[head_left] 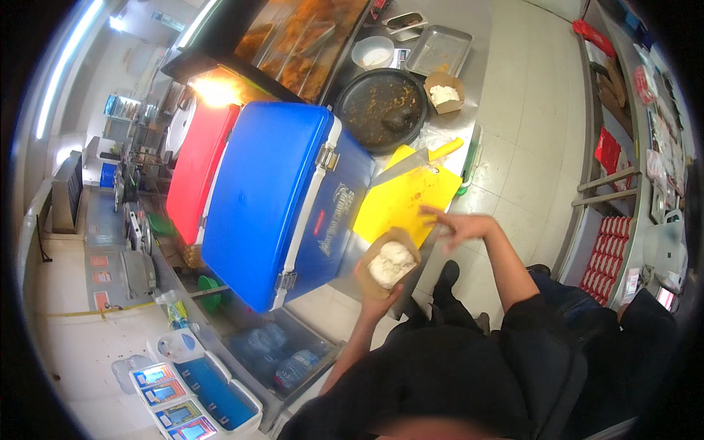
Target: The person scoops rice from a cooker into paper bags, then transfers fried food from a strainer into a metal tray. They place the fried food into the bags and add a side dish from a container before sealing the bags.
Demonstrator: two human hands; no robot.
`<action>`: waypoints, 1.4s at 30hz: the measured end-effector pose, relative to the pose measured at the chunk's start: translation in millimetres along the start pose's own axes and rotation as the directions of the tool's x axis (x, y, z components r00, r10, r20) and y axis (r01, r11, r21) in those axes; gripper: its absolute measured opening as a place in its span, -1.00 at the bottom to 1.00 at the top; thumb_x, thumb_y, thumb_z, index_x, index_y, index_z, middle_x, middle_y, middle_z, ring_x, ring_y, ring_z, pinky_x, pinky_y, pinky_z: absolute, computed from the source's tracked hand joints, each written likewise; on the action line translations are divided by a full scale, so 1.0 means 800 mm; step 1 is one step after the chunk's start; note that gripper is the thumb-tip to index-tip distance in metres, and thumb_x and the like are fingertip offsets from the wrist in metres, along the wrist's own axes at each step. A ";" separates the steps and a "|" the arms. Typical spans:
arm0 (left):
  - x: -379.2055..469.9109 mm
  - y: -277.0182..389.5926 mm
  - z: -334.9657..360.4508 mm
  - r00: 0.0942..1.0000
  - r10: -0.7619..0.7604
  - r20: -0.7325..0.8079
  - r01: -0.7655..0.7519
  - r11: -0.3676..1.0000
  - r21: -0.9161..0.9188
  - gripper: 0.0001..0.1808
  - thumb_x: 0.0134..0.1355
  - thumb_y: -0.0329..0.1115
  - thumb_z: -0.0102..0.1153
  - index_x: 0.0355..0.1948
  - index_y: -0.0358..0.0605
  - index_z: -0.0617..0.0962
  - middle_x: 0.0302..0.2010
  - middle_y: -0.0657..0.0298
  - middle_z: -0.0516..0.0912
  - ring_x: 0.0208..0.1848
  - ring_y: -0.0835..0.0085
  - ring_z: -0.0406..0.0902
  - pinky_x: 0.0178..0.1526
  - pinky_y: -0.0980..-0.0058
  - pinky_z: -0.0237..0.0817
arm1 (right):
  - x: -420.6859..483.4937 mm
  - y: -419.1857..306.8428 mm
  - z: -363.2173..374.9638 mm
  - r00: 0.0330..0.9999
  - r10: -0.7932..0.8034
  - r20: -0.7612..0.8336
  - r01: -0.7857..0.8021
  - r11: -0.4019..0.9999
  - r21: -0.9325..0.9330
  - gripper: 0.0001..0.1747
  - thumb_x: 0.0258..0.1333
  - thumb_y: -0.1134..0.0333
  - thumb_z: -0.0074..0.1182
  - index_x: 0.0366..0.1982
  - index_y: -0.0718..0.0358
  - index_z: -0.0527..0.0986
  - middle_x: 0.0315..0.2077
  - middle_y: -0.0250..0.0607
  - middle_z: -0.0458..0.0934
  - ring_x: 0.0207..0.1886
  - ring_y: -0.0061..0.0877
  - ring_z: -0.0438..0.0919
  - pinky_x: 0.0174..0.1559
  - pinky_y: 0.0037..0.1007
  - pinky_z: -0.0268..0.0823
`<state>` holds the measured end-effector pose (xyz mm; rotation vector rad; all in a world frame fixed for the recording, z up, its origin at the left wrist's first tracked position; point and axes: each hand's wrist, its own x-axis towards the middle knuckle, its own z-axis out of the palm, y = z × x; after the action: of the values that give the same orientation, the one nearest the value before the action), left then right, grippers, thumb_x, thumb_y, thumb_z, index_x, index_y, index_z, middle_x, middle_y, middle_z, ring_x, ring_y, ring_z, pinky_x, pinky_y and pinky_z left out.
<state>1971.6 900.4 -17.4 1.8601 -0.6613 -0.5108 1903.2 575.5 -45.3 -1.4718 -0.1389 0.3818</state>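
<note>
My left hand [379, 302] holds an open brown paperboard food box [391, 262] from below, with white rice [393, 264] inside. My right hand [459, 226] hangs over the near right edge of a yellow cutting board [404, 201], blurred, its fingers apart and nothing in them. On the board lies a chef's knife with a yellow handle [446, 148], its blade pointing left towards a blue cooler box [275, 192]. A second paperboard box of rice [444, 94] stands farther back, beside a round black pan [380, 110] with food scraps in it.
Behind the pan are a white bowl [373, 53], a metal tray [440, 49] and a heated display case of food [308, 38]. A red cooler [201, 165] stands left of the blue one. Shelving [610, 181] lines the right. Another person in dark clothing [632, 335] is close at right.
</note>
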 end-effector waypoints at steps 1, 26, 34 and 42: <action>0.009 0.013 0.004 0.999 0.014 0.050 -0.012 1.000 -0.023 0.12 -0.10 -0.37 0.48 0.34 -0.19 -0.05 0.21 0.08 0.20 0.30 0.25 0.20 0.33 0.26 0.09 | -0.014 -0.035 0.035 0.999 0.012 0.035 -0.017 0.989 0.147 0.30 -0.23 0.27 0.47 0.43 0.15 -0.17 0.38 -0.11 0.01 0.43 -0.32 0.07 0.28 -0.32 0.20; -0.203 -0.078 -0.211 0.892 -0.406 0.199 0.440 0.879 -0.181 0.09 0.06 -0.41 0.41 0.39 0.03 -0.13 0.28 -0.04 0.22 0.25 0.11 0.35 0.12 0.18 0.41 | 0.145 0.133 -0.089 -0.015 -0.111 -0.994 -0.163 0.981 -0.107 0.08 -0.20 0.23 0.47 0.31 0.32 0.09 0.17 0.01 0.35 0.26 -0.26 0.33 0.25 -0.31 0.23; -0.365 -0.291 -0.466 0.810 -0.568 0.147 0.583 0.748 -0.317 -0.24 0.20 -0.20 0.31 0.30 -0.11 0.18 0.19 0.07 0.42 0.16 0.24 0.45 0.10 0.29 0.38 | 0.268 0.200 0.093 -0.001 -0.216 -0.976 -0.028 0.976 -0.216 -0.43 0.15 0.38 0.11 0.20 0.29 0.28 0.10 -0.10 0.44 0.11 -0.36 0.47 0.16 -0.37 0.28; -0.639 -0.640 -0.832 0.528 -0.835 -0.152 0.776 0.548 -0.314 -0.40 0.18 -0.02 0.24 0.10 -0.23 0.48 -0.02 0.08 0.60 0.02 0.29 0.53 0.00 0.32 0.39 | 0.198 0.284 0.629 -0.181 -0.167 -0.969 -0.835 0.546 0.062 -0.43 0.16 0.28 0.08 0.16 0.40 0.32 0.05 0.06 0.46 0.09 -0.20 0.45 0.18 -0.15 0.25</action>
<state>2103.7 1850.3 -233.2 1.9028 0.5331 -0.8445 1851.1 1113.5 -239.3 -2.1819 1.7992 -0.4941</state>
